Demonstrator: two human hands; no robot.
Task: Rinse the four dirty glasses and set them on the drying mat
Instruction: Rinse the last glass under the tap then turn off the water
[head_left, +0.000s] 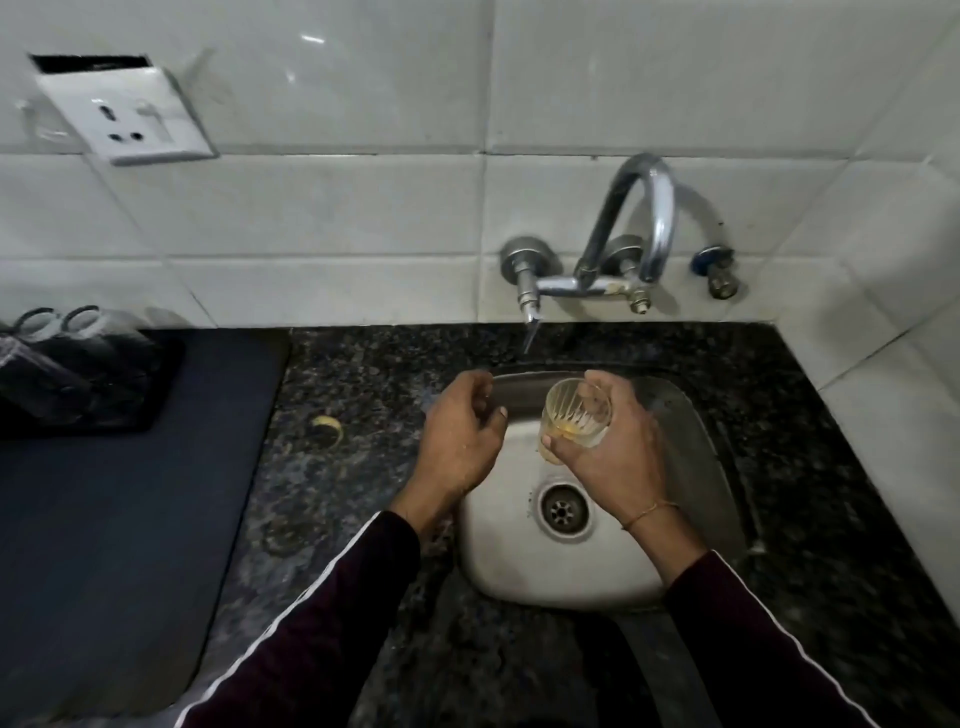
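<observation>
Gripping a ribbed glass (576, 413) over the sink (691, 415), right hand (610, 447).
Fingers wrap its side, yellow residue inside, mouth tilted toward camera. Left hand (460, 436) loosely curled, empty, above sink's left rim.

Sink (519, 561) below both hands; tap (530, 306) beyond the left hand (460, 441); drying mat (104, 493) far to its left
</observation>
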